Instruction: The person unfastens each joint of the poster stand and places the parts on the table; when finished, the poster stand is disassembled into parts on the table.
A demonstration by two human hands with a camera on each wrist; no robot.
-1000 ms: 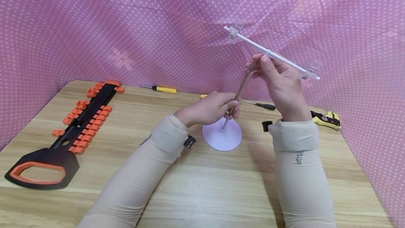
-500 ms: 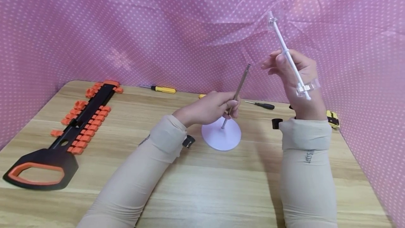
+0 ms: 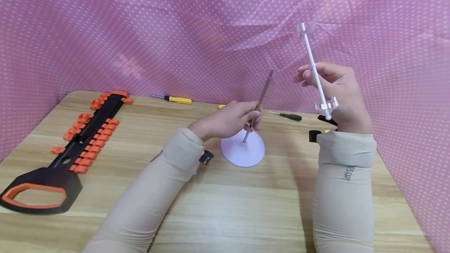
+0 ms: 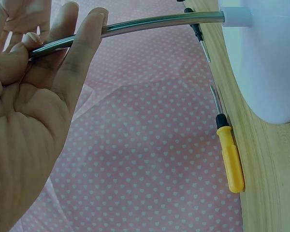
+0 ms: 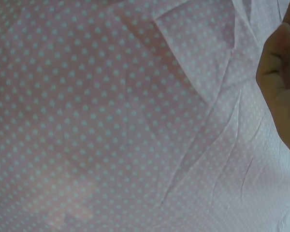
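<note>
My left hand [image 3: 232, 118] holds a slim metal rod [image 3: 266, 89] around its lower part. The rod leans slightly right and rises from a round white base [image 3: 242, 155] on the table. In the left wrist view, the rod [image 4: 159, 21] passes between the fingers of the left hand [image 4: 34, 111] and meets a white collar on the base [image 4: 270, 58]. Off to the right and raised, my right hand [image 3: 342, 89] pinches a thin white bar [image 3: 310, 52] near its middle. Clear plastic clips [image 3: 327, 106] sit at both bar ends. The right wrist view shows only part of that hand [image 5: 280, 82].
A black rack with orange clips [image 3: 102, 138] and a looped handle lies at left. Along the back edge are a yellow screwdriver [image 3: 180, 99] and a black one [image 3: 290, 116]. A black item [image 3: 327, 119] is mostly hidden behind the right wrist. Pink dotted cloth [image 3: 175, 30] hangs behind.
My right hand has moved right, away from the top of the metal rod, and has turned the white bar from slanting to nearly upright. The left hand keeps its hold on the rod.
</note>
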